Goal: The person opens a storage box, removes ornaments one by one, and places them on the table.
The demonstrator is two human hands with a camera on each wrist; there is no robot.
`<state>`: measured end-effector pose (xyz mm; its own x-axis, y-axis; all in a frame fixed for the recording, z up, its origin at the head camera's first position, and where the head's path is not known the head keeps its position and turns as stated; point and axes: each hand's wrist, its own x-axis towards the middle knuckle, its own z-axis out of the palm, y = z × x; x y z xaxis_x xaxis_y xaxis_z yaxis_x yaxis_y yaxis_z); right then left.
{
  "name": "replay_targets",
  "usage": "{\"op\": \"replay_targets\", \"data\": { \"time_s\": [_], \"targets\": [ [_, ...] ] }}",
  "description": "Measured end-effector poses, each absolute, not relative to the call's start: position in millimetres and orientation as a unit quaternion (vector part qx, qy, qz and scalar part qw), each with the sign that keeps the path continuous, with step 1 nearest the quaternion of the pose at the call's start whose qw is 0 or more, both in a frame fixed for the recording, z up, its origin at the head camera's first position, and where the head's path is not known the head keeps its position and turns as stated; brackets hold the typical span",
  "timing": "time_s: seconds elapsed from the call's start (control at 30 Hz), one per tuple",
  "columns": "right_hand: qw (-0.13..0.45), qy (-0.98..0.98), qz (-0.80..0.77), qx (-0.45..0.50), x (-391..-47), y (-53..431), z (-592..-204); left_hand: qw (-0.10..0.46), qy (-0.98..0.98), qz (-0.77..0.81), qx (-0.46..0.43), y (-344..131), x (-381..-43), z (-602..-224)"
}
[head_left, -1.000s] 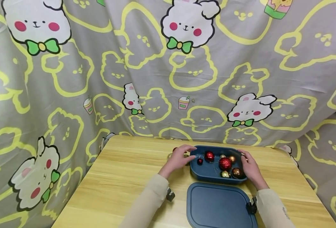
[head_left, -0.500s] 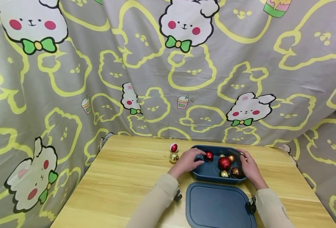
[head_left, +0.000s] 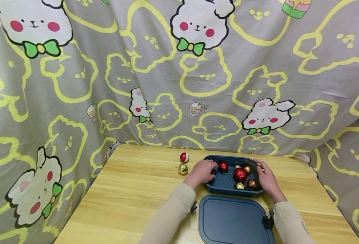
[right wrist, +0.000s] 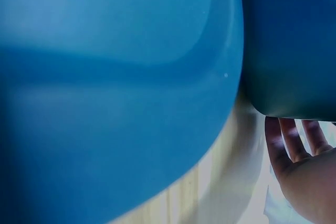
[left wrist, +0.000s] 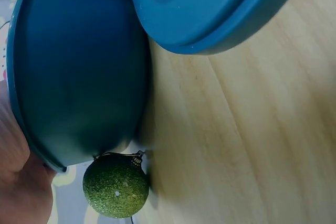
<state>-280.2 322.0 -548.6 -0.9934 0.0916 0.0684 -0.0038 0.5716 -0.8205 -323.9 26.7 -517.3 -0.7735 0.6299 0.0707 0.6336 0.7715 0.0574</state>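
Observation:
My left hand (head_left: 202, 171) reaches over the left end of a dark blue box (head_left: 225, 192). Its thumb and fingers close round a small dark red bauble (head_left: 213, 172); the left wrist view hides the fingertips. At the right end, my right hand (head_left: 268, 179) grips the box wall, with several fingers (right wrist: 278, 142) against the outside in the right wrist view. Inside lie a shiny red bauble (head_left: 223, 166), a larger textured red bauble (head_left: 239, 175), a copper bauble (head_left: 247, 169), a brown one (head_left: 252, 184) and a gold one (head_left: 239, 186).
A flat blue lid (head_left: 232, 220) lies in front of the box. Left of the box stand a red-and-white bauble (head_left: 184, 157) and a gold bauble (head_left: 183, 168). A glittery green bauble (left wrist: 116, 184) sits by the box end in the left wrist view. A patterned curtain (head_left: 167, 84) hangs behind.
My left hand has moved right and into the left end of the box, closing at the small red bauble. The baubles left of the box have come into view. My right hand stays in place.

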Motion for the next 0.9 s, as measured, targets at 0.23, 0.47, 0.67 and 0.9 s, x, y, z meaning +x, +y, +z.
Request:
{"op": "replay_targets", "data": {
  "time_s": [0.23, 0.47, 0.67, 0.9],
  "targets": [
    [0.049, -0.883, 0.466, -0.023, -280.9, 319.8, -549.1, 0.029, -0.945, -0.012, -0.326, 27.5, -323.7, -516.3],
    [0.048, -0.884, 0.464, -0.025, -281.5, 318.3, -548.8, 0.023, -0.940, -0.010, -0.341, 27.0, -323.1, -514.4],
    [0.050, -0.884, 0.464, -0.025, -280.7, 317.7, -549.1, 0.000, -0.927, -0.023, -0.373, 29.8, -323.7, -513.9],
    [0.050, -0.882, 0.467, -0.024, -279.7, 320.8, -550.3, 0.007, -0.919, -0.024, -0.393, 41.3, -322.5, -513.4]
  ]
}}
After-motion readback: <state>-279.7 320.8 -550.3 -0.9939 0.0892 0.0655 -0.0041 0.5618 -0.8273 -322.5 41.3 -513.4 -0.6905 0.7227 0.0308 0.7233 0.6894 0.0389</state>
